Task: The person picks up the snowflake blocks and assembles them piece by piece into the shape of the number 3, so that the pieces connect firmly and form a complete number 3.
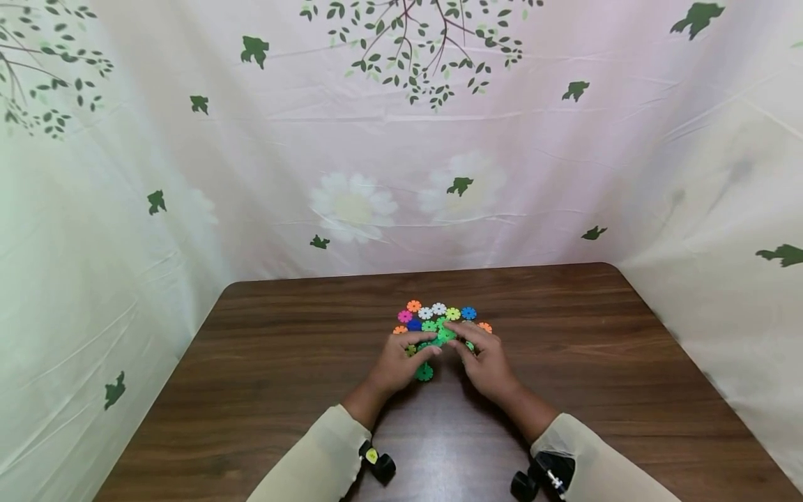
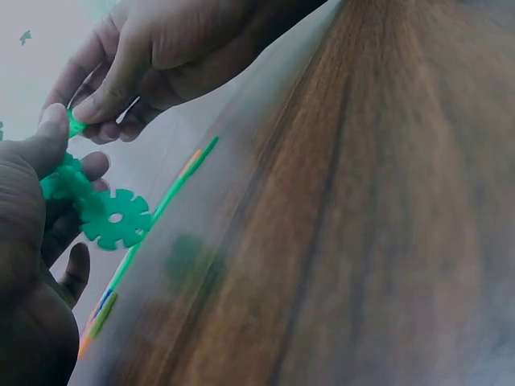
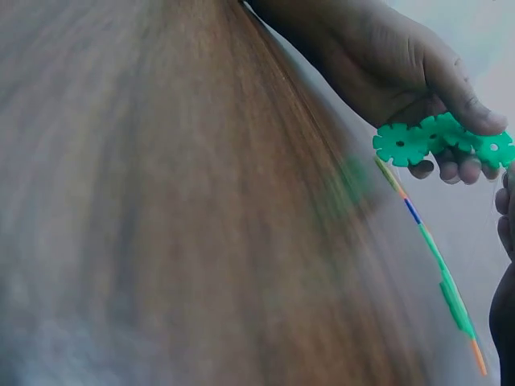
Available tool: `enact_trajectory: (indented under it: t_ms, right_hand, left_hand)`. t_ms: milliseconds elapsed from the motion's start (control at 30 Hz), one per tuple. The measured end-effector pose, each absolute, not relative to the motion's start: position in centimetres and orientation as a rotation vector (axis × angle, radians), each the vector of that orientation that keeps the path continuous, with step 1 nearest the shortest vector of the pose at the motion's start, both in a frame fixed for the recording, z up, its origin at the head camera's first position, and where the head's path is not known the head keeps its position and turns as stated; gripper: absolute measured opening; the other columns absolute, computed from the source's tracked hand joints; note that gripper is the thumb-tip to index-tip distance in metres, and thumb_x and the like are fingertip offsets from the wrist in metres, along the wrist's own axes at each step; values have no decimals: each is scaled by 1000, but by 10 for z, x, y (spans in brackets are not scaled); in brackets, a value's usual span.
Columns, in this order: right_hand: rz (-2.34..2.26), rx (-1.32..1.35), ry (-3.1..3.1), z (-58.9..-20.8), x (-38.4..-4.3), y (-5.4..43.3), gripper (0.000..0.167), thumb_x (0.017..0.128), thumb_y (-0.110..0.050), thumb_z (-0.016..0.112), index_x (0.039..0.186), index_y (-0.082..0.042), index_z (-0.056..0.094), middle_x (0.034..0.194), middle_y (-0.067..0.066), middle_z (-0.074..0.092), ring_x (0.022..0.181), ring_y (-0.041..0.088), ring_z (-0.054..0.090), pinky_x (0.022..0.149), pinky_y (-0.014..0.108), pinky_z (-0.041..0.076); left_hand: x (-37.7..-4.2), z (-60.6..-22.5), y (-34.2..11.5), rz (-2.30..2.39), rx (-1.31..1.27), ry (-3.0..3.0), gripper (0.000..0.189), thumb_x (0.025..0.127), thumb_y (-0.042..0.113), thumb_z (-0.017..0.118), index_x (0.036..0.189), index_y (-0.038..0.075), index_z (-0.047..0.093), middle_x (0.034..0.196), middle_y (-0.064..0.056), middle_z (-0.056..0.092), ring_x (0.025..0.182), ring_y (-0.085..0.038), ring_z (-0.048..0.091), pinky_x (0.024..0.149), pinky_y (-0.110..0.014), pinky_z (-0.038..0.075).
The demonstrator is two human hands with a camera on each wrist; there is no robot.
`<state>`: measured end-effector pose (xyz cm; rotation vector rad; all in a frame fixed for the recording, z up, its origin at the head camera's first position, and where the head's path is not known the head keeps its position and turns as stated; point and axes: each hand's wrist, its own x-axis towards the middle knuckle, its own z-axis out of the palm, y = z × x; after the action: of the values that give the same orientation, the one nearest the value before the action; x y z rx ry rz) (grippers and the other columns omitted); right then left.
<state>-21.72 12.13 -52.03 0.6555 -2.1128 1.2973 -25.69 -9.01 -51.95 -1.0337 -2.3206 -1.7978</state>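
Observation:
A chain of green notched interlocking discs [image 2: 115, 219] is held up off the table between both hands. My left hand [image 1: 396, 362] grips the chain between thumb and fingers, and its end disc [image 1: 424, 372] hangs toward me. In the left wrist view, the right hand [image 2: 177, 48] pinches a small green piece [image 2: 76, 123] close to the left thumb. From the right wrist view, several joined green discs [image 3: 401, 145] show under the left thumb, while the right hand [image 3: 505, 297] is mostly cut off by the frame. Whether the pinched piece is joined to the chain, I cannot tell.
Loose notched discs in several colours lie flat just beyond the hands, among them an orange one [image 1: 414, 305], a white one [image 1: 439, 308], a blue one [image 1: 468, 313] and a pink one [image 1: 405, 316]. Beyond the brown wooden table [image 1: 282, 348] hangs a printed curtain [image 1: 389, 139].

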Motion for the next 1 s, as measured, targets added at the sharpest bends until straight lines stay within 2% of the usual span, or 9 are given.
enact_trajectory:
  t_ms: [167,400,533,633,800,900,1000]
  right_hand:
    - [1277,661,-2115,-518,-216,121,42,93,15,74,132,0,76,120,19,80,110,28,76,91,14,58]
    - [1210,662,-2145,-517,-218,120,45,95,13,73,138,4,70,124,18,78,110,34,76,90,43,65]
    - [1205,659,-2137,-519,-222,122,52,92,14,75,143,10,63,115,19,76,100,32,72,85,44,62]
    - [1180,642,-2147,-520,-226,126,48,89,17,77,136,10,67,107,18,75,98,32,71,84,44,61]
    - [1092,524,-2282,-522,-228,137,34,88,11,81,121,3,77,115,17,77,110,35,71,91,49,61]
    - [1097,436,-2378,-525,-225,140,34,89,2,85,122,1,78,118,15,78,113,35,69,97,54,53]
    - [1104,369,-2406,-527,-222,140,37,86,-2,89,121,-1,78,117,13,78,113,33,67,96,52,40]
  left_hand:
    - [-256,-518,-89,-1803,-1080,-2311,30,104,8,73,130,-8,76,133,-24,76,127,-39,74,108,-40,60]
    - [-258,-517,-88,-1828,-1050,-2308,29,104,9,73,130,-4,75,132,-21,77,126,-31,73,107,-34,58]
    - [-260,-517,-88,-1787,-1022,-2270,25,102,8,75,126,-2,76,126,-19,78,120,-29,72,103,-33,58]
    - [-261,-518,-87,-1769,-999,-2237,25,102,6,74,125,-4,75,119,-22,76,110,-30,70,95,-33,57]
    - [-261,-518,-88,-1782,-987,-2231,36,104,7,70,139,-2,69,113,-23,71,101,-23,64,88,-29,53]
    - [-259,-518,-90,-1787,-981,-2252,43,105,7,68,148,4,64,115,-20,70,102,-20,61,89,-29,52]
    - [-260,-520,-90,-1773,-1006,-2227,45,106,6,65,151,6,61,116,-19,68,103,-24,61,92,-30,52]
